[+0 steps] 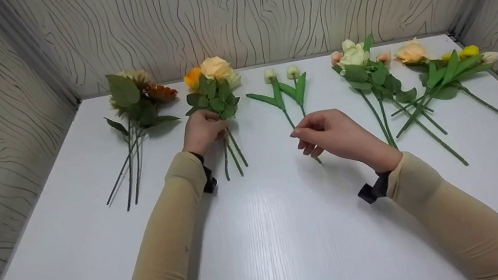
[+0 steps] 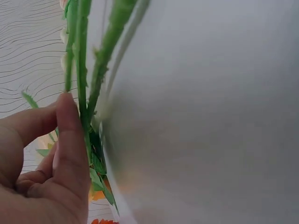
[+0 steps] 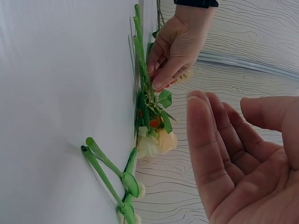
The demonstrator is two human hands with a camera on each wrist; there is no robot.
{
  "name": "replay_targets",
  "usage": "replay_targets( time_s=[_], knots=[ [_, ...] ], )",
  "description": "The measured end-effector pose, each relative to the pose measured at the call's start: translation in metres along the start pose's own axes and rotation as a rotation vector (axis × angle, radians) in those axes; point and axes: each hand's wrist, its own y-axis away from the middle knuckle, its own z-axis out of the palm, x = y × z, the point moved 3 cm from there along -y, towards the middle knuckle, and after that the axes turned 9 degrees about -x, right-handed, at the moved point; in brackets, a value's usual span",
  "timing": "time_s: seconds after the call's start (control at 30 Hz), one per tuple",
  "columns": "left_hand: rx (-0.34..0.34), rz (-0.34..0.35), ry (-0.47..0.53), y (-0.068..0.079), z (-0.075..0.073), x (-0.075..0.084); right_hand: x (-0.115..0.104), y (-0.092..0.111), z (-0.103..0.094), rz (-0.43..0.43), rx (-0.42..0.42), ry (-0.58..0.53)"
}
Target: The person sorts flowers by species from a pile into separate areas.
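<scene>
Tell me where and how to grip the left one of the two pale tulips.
I'd pinch the left pale tulip on its bare stem, below the leaves, bringing the right hand in from the near side. The slim stem slants toward that side and suits a pinch, while the leaves spread wide under the bloom.

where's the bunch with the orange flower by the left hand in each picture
Head: the bunch is left of centre, upper half, at the left hand.
Left wrist: left of centre, stems towards the top, orange flower near the bottom.
Right wrist: around the middle, peach flower below the left hand in the picture.
Shared landmark: the left hand, at the bunch each time.
</scene>
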Motion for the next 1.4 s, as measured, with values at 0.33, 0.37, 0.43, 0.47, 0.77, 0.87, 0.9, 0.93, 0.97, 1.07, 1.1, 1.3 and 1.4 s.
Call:
replay_targets(
  time_s=[0.33,0.37,0.43,0.47,0.77,0.87,0.9,0.93,0.97,1.07,1.1,1.3,1.4],
  knots=[
    [0.022,0.117,-0.092,0.009,0.002,0.009,0.005,-0.003,-0.004,0.027,-0.012,0.016],
    [0.025,0.148,-0.13,0.011,0.006,0.012,0.007,-0.004,-0.005,0.029,-0.01,0.026],
    [0.036,0.23,-0.227,0.016,0.015,0.019,0.012,-0.005,-0.01,0.034,0.0,0.049],
    [0.04,0.267,-0.279,0.019,0.021,0.023,0.014,-0.005,-0.013,0.035,0.007,0.064],
    [-0.028,0.653,-0.652,0.054,0.087,0.043,0.054,0.011,-0.074,0.18,0.11,0.165],
    [-0.078,0.764,-0.809,0.067,0.112,0.048,0.07,0.02,-0.103,0.251,0.161,0.168],
    [-0.095,0.795,-0.861,0.071,0.12,0.05,0.076,0.024,-0.112,0.27,0.176,0.172],
    [-0.115,0.823,-0.908,0.075,0.128,0.051,0.081,0.027,-0.122,0.291,0.192,0.171],
    [-0.133,0.851,-0.952,0.079,0.135,0.052,0.087,0.031,-0.132,0.309,0.206,0.175],
    [-0.186,0.915,-1.061,0.092,0.157,0.055,0.102,0.045,-0.159,0.355,0.254,0.183],
    [-0.206,0.933,-1.091,0.096,0.164,0.056,0.107,0.051,-0.168,0.366,0.27,0.186],
    [-0.346,1.041,-1.24,0.124,0.195,0.055,0.135,0.082,-0.208,0.43,0.357,0.135],
    [-0.365,1.083,-1.307,0.131,0.205,0.053,0.147,0.092,-0.218,0.47,0.391,0.011]
  ],
)
